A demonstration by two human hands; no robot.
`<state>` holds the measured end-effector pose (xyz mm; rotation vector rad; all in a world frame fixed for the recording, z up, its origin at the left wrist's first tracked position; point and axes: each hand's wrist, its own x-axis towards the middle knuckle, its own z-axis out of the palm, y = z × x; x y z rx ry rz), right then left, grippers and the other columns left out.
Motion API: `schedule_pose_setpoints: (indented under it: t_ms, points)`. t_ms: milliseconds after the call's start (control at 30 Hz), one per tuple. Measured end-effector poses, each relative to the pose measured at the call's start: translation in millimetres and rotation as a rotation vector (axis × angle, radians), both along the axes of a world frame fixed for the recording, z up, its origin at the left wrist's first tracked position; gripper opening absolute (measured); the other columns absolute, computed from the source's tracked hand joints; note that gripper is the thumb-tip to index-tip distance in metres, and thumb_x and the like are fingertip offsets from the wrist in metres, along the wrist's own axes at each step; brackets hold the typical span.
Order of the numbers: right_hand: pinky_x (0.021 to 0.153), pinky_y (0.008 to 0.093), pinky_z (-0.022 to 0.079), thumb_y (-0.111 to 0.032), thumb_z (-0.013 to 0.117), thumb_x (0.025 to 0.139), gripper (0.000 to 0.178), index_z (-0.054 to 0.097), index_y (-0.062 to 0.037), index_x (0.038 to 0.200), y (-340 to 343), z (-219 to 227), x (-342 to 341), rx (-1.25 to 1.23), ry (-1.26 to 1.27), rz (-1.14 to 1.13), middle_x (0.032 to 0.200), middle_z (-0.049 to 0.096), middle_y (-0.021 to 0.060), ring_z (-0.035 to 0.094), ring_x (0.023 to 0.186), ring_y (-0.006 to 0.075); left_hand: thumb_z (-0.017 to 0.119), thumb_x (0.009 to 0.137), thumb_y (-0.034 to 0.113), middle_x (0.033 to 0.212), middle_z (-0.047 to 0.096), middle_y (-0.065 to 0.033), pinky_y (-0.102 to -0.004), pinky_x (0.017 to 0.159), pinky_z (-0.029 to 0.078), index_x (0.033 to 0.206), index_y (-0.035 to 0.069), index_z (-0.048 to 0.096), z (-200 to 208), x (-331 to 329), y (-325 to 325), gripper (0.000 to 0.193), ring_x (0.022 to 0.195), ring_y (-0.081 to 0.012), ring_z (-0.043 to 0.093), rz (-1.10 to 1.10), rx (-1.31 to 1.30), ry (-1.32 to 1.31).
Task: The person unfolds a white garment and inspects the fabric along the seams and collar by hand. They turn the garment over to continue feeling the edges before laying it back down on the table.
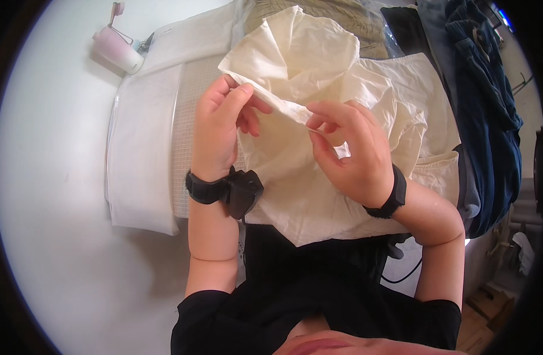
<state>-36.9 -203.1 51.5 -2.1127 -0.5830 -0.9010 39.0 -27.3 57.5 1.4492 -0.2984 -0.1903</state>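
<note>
One cream cloth (325, 195), rumpled, spread across middle; its raised edge pinched by left hand (215, 118) and, just right, by right hand (360, 148) (thumbs set against fingers). White folded bundle (144, 148) laid at left, pink-and-white bottle (119, 50) placed far left, dark blue garment (482, 106) draped at right.

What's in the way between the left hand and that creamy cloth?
Nothing that I can see: the left hand already pinches the cream cloth directly, at its folded edge.
</note>
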Motion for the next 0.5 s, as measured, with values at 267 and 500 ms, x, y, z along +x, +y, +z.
schedule_pose_setpoints:
  t_ms: [267,500]
  points:
    - [0.06,0.0332,0.043,0.002,0.063,0.066,0.029,0.059,-0.0044,0.094,-1.2,-2.9,1.0,-0.081,-0.003,-0.03,0.069,0.055,0.0051,0.053,0.064,0.0233,0.051,0.087,0.02,0.067,0.061,-0.0054,-0.0182,0.047,0.035,0.081,0.005,0.054,0.2,0.1,-0.1,0.016,0.047,-0.0072,0.048,0.025,-0.024,0.008]
    - [0.062,0.0332,0.042,-0.001,0.064,0.06,0.024,0.063,-0.0061,0.083,-3.2,-6.6,2.7,-0.185,-0.034,-0.023,0.077,0.054,0.0046,0.052,0.071,0.0226,0.051,0.087,0.019,0.067,0.061,-0.0048,-0.0183,0.047,0.036,0.082,0.005,0.054,0.3,-1.4,-2.7,0.016,0.048,-0.0071,0.048,0.031,0.003,0.009]
